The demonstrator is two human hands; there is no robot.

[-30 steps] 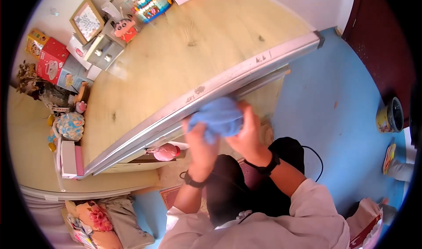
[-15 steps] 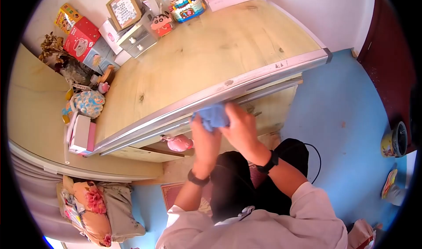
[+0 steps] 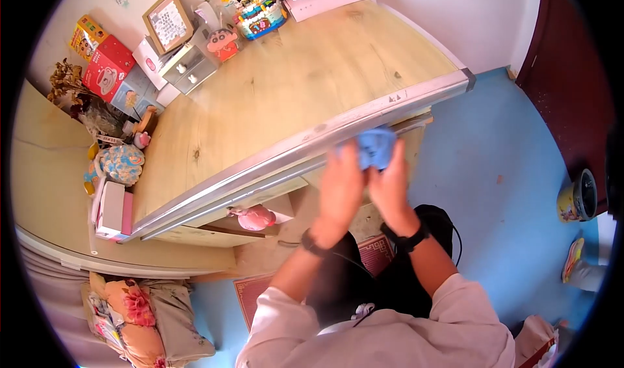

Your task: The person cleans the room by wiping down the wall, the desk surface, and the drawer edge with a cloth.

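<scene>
A crumpled blue cloth [image 3: 376, 147] is bunched between my two hands, just in front of the metal-trimmed front edge of the wooden desk [image 3: 279, 88]. My left hand [image 3: 342, 183] grips the cloth from its left side, slightly blurred. On the other side, my right hand [image 3: 390, 189] is closed on it too. Both forearms reach forward over my knees. Whether the cloth touches the desk front cannot be made out. To the left of my hands, a pink plush-like item [image 3: 255, 218] shows at an opening under the desktop.
Along the back of the desk stand a picture frame [image 3: 169, 21], a small drawer box [image 3: 188, 69], a colourful brick model [image 3: 255, 10] and a pink box [image 3: 331, 0]. A patterned pouch [image 3: 122, 164] sits at the left end. A bin [image 3: 577, 199] stands on the blue floor.
Both hands have moved right along the desk front with the cloth. The view has shifted slightly, and more of the opening beside the pink item shows.
</scene>
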